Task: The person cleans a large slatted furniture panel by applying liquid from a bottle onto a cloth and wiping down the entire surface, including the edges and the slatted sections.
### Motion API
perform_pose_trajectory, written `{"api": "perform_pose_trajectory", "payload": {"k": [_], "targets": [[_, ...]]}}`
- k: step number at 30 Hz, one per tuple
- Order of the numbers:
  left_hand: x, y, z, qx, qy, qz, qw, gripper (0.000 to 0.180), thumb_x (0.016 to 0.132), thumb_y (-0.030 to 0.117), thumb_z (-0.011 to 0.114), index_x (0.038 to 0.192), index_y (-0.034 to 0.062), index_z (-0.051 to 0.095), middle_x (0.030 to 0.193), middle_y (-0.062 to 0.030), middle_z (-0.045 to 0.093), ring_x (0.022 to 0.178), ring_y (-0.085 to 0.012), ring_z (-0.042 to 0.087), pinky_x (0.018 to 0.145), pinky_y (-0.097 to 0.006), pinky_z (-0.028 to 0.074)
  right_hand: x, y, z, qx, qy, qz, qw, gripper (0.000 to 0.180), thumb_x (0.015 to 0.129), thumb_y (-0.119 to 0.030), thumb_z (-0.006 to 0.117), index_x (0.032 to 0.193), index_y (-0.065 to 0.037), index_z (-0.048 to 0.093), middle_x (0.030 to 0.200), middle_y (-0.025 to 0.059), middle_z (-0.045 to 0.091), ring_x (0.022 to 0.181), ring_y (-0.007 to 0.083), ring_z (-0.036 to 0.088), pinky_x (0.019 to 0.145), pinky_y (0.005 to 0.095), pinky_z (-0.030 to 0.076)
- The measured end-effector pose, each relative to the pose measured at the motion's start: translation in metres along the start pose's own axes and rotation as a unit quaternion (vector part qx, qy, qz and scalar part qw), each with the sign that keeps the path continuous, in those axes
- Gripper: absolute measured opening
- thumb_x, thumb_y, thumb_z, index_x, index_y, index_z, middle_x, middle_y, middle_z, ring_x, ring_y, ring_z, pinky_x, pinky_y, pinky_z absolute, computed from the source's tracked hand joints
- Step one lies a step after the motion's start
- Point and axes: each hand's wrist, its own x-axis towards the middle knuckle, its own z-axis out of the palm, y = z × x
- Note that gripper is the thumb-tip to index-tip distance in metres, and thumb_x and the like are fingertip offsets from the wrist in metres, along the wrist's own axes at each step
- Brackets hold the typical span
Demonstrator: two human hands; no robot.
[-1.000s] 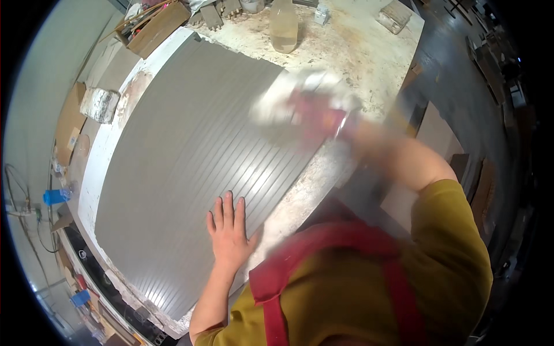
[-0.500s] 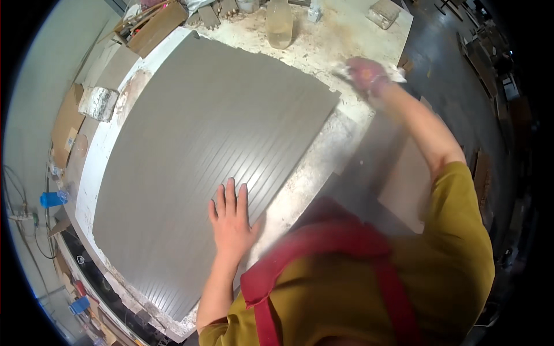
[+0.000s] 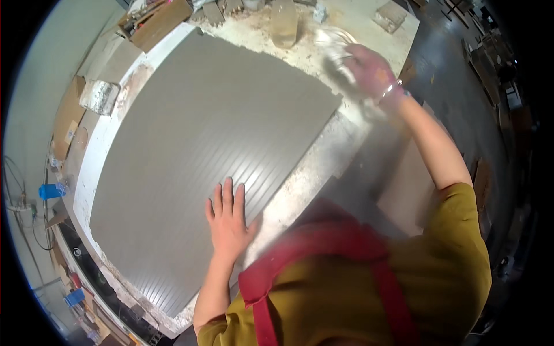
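Right hand [image 3: 372,70] has its grip clamped on a blurry white rag [image 3: 333,41], just off the far-right corner of the grey grooved panel [image 3: 190,127]. Panel's on the desk [image 3: 360,23], down-left of that grip, long axis lower-left to upper-right; left hand [image 3: 229,228] is nearer, flat on it, fingers slightly apart.

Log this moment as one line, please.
left hand: flat on grey panel | right hand: holding blurred white cloth, table contact unclear | bottle: standing on table

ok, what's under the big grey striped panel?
Around the grey striped panel, a stained whitish worktable shows. Whatever lies directly beneath is covered, so I can't tell what it rests on.
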Motion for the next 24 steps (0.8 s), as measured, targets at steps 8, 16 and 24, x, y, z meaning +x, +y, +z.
{"api": "perform_pose_trajectory", "payload": {"k": [8,16,24], "targets": [[0.000,0.000,-0.005,-0.019,0.019,0.018,0.999,0.084,0.072,0.034,0.074,0.141,0.0047,0.036,0.152,-0.0173,0.026,0.139,-0.0368,0.026,0.109,-0.055,0.020,-0.018,0.044,0.041,-0.097,-0.104,-0.002,0.990,0.044,0.084,-0.022,0.063,0.125,-0.010,0.053,0.122,0.0118,0.059,0.112,0.0260,0.057,0.097,0.0407,0.043],[-0.140,-0.064,-0.009,0.052,0.009,-0.211,0.976,0.101,0.063,0.039,0.081,0.143,0.0018,0.031,0.152,-0.0177,0.026,0.138,-0.0369,0.027,0.109,-0.053,0.021,-0.045,-0.112,0.054,-0.010,-0.316,0.133,0.939,0.042,0.086,-0.015,0.054,0.127,-0.005,0.049,0.121,0.0149,0.059,0.113,0.0313,0.056,0.089,0.0406,0.048],[-0.170,-0.089,-0.009,0.046,0.033,-0.205,0.977,0.103,0.062,0.043,0.081,0.143,0.0018,0.031,0.151,-0.0178,0.027,0.138,-0.0366,0.027,0.107,-0.055,0.024,-0.116,-0.295,0.103,0.292,-0.264,-0.379,0.837,0.025,0.089,-0.019,0.046,0.108,-0.007,0.058,0.102,0.0127,0.061,0.093,0.0271,0.062,0.078,0.0393,0.052]]}}
